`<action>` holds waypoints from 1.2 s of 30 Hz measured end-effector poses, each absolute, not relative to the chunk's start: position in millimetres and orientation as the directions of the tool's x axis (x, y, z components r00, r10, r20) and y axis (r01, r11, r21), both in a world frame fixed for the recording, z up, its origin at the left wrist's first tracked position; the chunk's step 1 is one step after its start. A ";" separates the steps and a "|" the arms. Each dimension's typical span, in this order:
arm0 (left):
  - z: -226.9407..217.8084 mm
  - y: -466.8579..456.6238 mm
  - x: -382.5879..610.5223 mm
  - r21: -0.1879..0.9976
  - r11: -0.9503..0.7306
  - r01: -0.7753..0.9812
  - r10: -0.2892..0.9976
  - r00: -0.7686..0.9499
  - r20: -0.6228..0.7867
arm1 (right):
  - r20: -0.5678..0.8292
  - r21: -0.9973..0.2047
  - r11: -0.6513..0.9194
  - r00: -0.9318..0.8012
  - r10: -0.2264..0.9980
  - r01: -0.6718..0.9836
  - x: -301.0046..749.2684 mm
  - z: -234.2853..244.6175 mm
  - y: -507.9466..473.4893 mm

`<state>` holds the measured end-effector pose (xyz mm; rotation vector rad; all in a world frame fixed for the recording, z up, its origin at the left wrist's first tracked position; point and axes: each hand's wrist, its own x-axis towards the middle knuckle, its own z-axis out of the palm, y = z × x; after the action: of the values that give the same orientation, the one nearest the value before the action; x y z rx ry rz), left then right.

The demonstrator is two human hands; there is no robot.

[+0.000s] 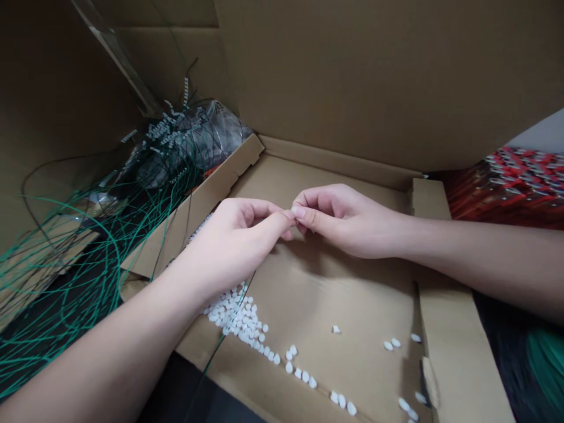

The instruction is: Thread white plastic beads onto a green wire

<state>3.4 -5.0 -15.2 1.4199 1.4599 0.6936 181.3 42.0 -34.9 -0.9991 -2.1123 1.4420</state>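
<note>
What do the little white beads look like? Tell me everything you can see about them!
The small white beads are smooth, oval and look like plastic. Most lie in a thick pile on the bottom of the cardboard box, beside the left arm. A thin green string crosses the pile's edge. A loose trail spreads toward the lower right, and a few lie alone near the right flap. More show past the arm, along the left flap.

Beads (238,320) heaped at near-left of cardboard tray (335,170), trailing toward near-right corner; tangled netting (74,276) outside left edge; printed packaging (520,188) beyond far-right corner.
</note>
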 end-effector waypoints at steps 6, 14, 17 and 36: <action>-13.0 -4.8 3.1 0.874 0.167 0.456 0.969 0.089 -0.232 | -0.073 -0.888 0.248 -0.649 0.757 0.388 182.0 -33.2 41.2; 1.6 -9.0 -1.2 0.816 0.204 0.541 0.947 0.104 -0.305 | -0.057 -0.817 0.325 -0.628 0.776 0.476 191.2 -28.6 58.7; 3.9 -13.7 -4.4 0.807 0.203 0.555 0.920 0.175 -0.351 | -0.026 -0.780 0.357 -0.597 0.802 0.514 193.4 -30.6 62.5; 4.9 -19.3 -4.7 0.837 0.305 0.454 0.846 0.274 -0.458 | 0.038 -0.632 0.367 -0.446 0.894 0.683 192.4 -35.1 69.0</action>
<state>-4.7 -19.3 4.9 1.3248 1.3568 0.4067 192.4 69.0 -35.1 -1.3767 -2.2578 0.7753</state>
